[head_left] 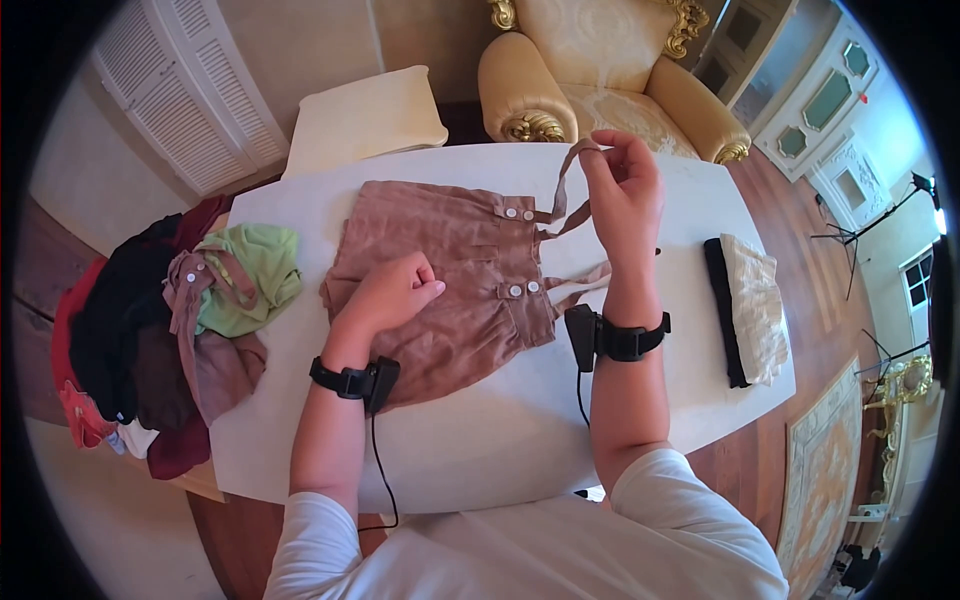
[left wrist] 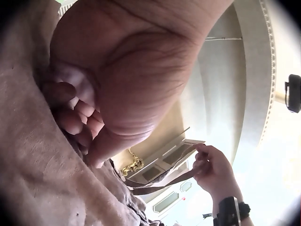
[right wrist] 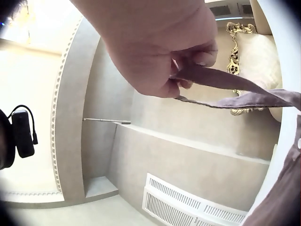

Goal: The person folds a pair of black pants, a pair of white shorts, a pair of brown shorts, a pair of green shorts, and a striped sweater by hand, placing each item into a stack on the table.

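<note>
Brown suspender shorts [head_left: 430, 270] with white buttons at the waistband lie spread on the white table [head_left: 470, 450]. My right hand [head_left: 628, 190] is raised beyond the waistband and pinches one shoulder strap [head_left: 563, 185], which forms a loop up from the shorts. In the right wrist view two lengths of that strap [right wrist: 221, 79] run from the fingers to the waistband. The other strap [head_left: 580, 288] lies on the table. My left hand [head_left: 395, 292] rests on the shorts with loosely curled fingers; the left wrist view shows its fingertips [left wrist: 70, 121] against the cloth.
At the left is a heap of clothes [head_left: 130, 330], with a green garment [head_left: 262, 270] and a brown strapped one [head_left: 215, 345] on top. Folded black and cream clothes [head_left: 750, 310] lie at the right. A gold armchair [head_left: 600, 80] and a cream stool [head_left: 365, 115] stand behind the table.
</note>
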{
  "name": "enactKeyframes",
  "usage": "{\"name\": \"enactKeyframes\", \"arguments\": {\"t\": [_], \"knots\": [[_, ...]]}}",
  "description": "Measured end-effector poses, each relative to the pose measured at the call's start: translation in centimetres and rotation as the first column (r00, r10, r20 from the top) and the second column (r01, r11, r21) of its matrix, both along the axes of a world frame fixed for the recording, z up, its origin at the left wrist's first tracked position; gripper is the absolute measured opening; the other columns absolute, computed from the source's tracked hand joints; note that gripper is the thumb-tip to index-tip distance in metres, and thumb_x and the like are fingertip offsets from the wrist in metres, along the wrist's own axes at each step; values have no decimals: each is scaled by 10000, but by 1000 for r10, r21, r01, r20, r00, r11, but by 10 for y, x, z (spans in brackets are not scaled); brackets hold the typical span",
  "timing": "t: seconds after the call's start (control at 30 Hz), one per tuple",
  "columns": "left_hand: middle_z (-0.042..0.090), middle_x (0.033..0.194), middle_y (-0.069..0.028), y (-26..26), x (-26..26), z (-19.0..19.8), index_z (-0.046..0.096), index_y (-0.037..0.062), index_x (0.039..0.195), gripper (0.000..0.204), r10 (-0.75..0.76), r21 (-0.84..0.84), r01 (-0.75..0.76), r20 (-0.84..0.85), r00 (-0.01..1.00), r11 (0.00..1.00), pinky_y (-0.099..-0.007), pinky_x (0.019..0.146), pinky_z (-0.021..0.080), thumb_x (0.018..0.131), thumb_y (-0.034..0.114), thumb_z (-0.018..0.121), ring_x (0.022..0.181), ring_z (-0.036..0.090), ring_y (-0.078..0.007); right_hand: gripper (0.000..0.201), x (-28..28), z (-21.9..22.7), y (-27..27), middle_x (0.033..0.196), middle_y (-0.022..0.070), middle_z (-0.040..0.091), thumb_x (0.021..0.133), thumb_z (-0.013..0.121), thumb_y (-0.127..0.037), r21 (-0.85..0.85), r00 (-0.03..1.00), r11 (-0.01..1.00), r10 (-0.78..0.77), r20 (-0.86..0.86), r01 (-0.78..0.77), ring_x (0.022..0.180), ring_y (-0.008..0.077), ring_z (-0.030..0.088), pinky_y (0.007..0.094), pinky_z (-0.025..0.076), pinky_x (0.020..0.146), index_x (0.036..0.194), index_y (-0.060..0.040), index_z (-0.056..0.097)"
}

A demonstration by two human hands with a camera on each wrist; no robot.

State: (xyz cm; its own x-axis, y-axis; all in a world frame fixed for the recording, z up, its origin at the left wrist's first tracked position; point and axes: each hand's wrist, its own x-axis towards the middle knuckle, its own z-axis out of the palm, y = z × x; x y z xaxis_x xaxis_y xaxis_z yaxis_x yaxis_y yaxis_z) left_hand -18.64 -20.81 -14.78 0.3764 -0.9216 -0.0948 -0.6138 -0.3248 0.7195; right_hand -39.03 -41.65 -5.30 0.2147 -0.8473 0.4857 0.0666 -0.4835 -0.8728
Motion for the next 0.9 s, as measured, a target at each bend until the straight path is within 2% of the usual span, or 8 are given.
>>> {"name": "enactKeyframes", "arguments": {"t": [0.07, 0.17, 0.27, 0.33, 0.47, 0.57, 0.83, 0.9], "knots": [[645, 726, -36, 0, 3, -4, 657, 48, 918, 222, -6, -36, 5, -5, 1000, 999, -317, 630, 481, 914, 231, 784, 669, 584, -131, 241, -2, 3, 1, 736, 14, 637, 914, 736, -109, -16, 997, 1000, -2, -81, 1, 628, 60, 541, 241, 445, 588, 1110, 26, 697], [646, 721, -34, 0, 3, -5, 659, 47, 915, 228, -8, -52, 8, 3, 1000, 999, -318, 624, 480, 913, 237, 786, 659, 580, -133, 318, -7, 5, 4, 735, 36, 647, 902, 727, -108, 16, 985, 997, 75, -153, -74, 606, 76, 556, 263, 464, 570, 1180, 36, 668], [695, 785, -96, 0, 3, 1, 664, 40, 921, 244, -12, -4, 12, -2, 1000, 1000, -370, 684, 521, 910, 255, 777, 720, 653, -225, 391, -7, 10, 9, 751, 50, 667, 901, 719, -93, 129, 964, 972, 215, -159, -196, 614, 87, 590, 276, 487, 560, 1254, 47, 629], [699, 789, -96, 0, 4, 0, 666, 38, 928, 245, -19, -7, 19, 2, 1000, 1000, -369, 687, 523, 912, 257, 777, 721, 656, -226, 437, -8, 13, 13, 763, 58, 678, 902, 719, -90, 176, 942, 950, 289, -168, -260, 629, 93, 615, 280, 501, 560, 1297, 55, 604], [703, 798, -97, 0, 3, 1, 672, 35, 941, 248, -20, -3, 20, -14, 1000, 1000, -369, 692, 526, 915, 260, 775, 723, 658, -227, 457, -8, 19, 22, 780, 58, 683, 904, 728, -86, 129, 921, 943, 328, -212, -306, 651, 93, 628, 272, 509, 574, 1316, 61, 596], [651, 729, -26, 0, 5, -5, 671, 44, 926, 237, -21, -64, 19, -43, 999, 998, -314, 631, 482, 928, 252, 785, 662, 580, -127, 465, -6, 13, 19, 797, 53, 685, 903, 737, -86, 126, 915, 935, 352, -199, -333, 675, 84, 622, 269, 507, 599, 1323, 55, 597], [666, 768, -28, 2, 2, 3, 670, 40, 948, 221, -21, -34, 20, -31, 999, 999, -323, 649, 497, 935, 233, 777, 687, 601, -129, 497, -3, 8, 22, 856, 35, 695, 871, 770, -76, 108, 905, 929, 370, -212, -355, 733, 73, 623, 259, 514, 671, 1326, 33, 603], [687, 806, -46, 1, 1, 5, 667, 33, 975, 236, -17, -57, 14, -52, 998, 998, -331, 667, 514, 946, 245, 765, 712, 629, -149, 520, -1, 10, 27, 886, 41, 708, 864, 783, -75, 148, 882, 904, 425, -205, -401, 775, 83, 647, 265, 525, 684, 1340, 24, 600]]}}
